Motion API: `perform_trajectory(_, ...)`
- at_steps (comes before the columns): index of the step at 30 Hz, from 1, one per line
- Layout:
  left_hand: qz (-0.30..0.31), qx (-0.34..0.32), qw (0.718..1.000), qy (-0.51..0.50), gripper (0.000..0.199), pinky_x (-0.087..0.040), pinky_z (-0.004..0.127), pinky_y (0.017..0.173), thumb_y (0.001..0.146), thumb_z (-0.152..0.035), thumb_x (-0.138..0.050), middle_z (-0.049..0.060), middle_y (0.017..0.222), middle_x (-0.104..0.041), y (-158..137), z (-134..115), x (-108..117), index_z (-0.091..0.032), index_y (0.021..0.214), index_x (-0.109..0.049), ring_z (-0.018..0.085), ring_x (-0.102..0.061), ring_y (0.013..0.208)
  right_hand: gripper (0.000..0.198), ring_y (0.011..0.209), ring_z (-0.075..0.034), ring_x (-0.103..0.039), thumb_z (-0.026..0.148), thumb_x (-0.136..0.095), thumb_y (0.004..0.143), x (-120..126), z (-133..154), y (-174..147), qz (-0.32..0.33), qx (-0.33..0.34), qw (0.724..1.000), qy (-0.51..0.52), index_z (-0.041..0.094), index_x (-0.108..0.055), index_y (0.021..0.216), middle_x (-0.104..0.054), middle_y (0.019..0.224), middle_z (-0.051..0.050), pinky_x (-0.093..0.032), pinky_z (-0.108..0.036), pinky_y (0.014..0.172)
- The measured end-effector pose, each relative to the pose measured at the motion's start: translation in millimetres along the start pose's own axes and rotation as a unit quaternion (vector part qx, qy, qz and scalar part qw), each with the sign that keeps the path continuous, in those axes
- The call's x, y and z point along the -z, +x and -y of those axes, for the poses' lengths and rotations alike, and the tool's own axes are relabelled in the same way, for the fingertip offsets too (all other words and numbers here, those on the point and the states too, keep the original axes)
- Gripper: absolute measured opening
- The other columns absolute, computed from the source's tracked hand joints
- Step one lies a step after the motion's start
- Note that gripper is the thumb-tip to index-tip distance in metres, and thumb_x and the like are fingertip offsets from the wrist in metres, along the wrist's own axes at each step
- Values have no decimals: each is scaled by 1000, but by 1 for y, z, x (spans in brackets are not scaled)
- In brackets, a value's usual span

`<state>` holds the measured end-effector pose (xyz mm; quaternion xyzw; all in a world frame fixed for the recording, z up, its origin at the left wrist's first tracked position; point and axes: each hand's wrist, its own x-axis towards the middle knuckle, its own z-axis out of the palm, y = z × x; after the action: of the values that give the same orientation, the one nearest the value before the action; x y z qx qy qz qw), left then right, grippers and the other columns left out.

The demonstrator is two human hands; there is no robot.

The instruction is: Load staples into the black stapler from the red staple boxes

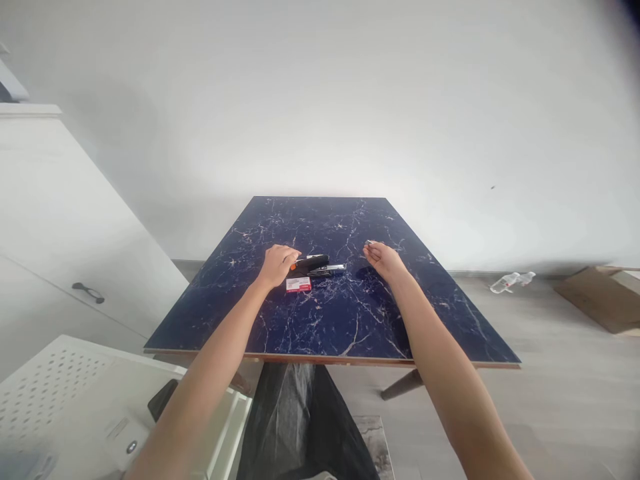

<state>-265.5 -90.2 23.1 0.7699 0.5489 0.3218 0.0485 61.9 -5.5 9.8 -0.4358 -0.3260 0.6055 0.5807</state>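
In the head view, the left hand (pixel 277 265) grips a long black-and-silver stapler (pixel 318 262) at that hand's three o'clock; farther that way, the right hand (pixel 383 259) pinches a small silvery piece (pixel 369 242). A red-and-white rectangular box (pixel 299 285) lies at the stapler's seven o'clock.

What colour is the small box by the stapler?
The small box is red and white, clearest in the head view.

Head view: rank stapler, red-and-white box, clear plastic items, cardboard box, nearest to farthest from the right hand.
1. Stapler: on the table, left of the right hand.
2. Red-and-white box: table, left, on the wearer's side of the stapler.
3. Clear plastic items: floor, right.
4. Cardboard box: floor, farthest right.
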Motion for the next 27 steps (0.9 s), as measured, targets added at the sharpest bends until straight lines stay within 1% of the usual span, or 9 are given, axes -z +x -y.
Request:
perform_trajectory(4, 10, 4, 1000, -11, 47, -38, 39, 102, 101, -37, -33, 2, 107, -76, 0, -2, -2, -23, 99, -77, 24, -62, 108, 21, 81, -12, -71, 23, -87, 71, -4, 2, -9, 62, 58, 996, -22, 20, -69, 83, -73, 84, -1, -60, -21, 86)
perform_trajectory(7, 11, 6, 1000, -16, 45, -38, 38, 102, 101, -38, -34, 2, 108, -76, 0, -3, -3, -24, 100, -77, 23, -63, 108, 30, 77, -13, -70, 35, -90, 68, -9, -1, -14, 106, 94, 986, -82, 19, -72, 85, -73, 83, -3, -60, -24, 85)
perform_trajectory(10, 13, 0, 1000, -23, 45, -38, 37, 102, 101, -39, -35, 1, 109, -76, -1, -5, -3, -24, 99, -77, 23, -63, 108, 32, 76, -15, -70, 42, -87, 69, -16, -7, -17, 132, 111, 973, -154, 19, -73, 86, -74, 83, -4, -60, -29, 84)
perform_trajectory(12, 11, -1, 1000, -30, 43, -38, 37, 102, 100, -39, -37, 1, 108, -76, -1, -5, -4, -24, 97, -77, 23, -63, 107, 31, 75, -17, -71, 44, -85, 70, -20, -10, -20, 145, 119, 958, -217, 20, -73, 86, -75, 82, -5, -60, -33, 82)
perform_trajectory(16, 7, 1, 999, -38, 39, -39, 39, 101, 99, -41, -43, 1, 105, -77, -1, -6, -5, -25, 93, -78, 24, -63, 104, 26, 73, -20, -71, 43, -80, 73, -24, -13, -26, 187, 160, 909, -337, 21, -72, 84, -76, 80, -4, -59, -36, 80)
perform_trajectory(18, 7, 4, 999, -37, 37, -40, 41, 98, 98, -42, -45, 2, 104, -77, -1, -6, -6, -25, 95, -78, 25, -62, 104, 25, 75, -20, -71, 42, -79, 73, -24, -13, -26, 181, 175, 896, -366, 21, -73, 83, -76, 81, -4, -58, -36, 81)
perform_trajectory(21, 3, 7, 1000, -29, 34, -41, 42, 96, 97, -43, -49, 3, 104, -77, -1, -6, -7, -24, 97, -77, 26, -62, 104, 26, 83, -22, -73, 43, -80, 72, -24, -12, -27, 160, 177, 891, -386, 21, -77, 86, -78, 90, -5, -56, -37, 86)
perform_trajectory(24, -3, 1, 1000, -26, 34, -41, 44, 98, 97, -42, -49, 4, 104, -76, 0, -5, -8, -23, 97, -77, 26, -61, 105, 26, 91, -24, -73, 42, -81, 72, -24, -13, -27, 164, 183, 888, -389, 22, -79, 88, -78, 98, -6, -56, -37, 90)
perform_trajectory(27, 12, -18, 999, -32, 34, -43, 44, 97, 97, -44, -50, 5, 105, -76, -1, -5, -9, -22, 100, -77, 27, -60, 107, 21, 90, -23, -74, 39, -79, 74, -25, -17, -28, 175, 207, 876, -400, 23, -79, 88, -78, 100, -5, -58, -37, 90)
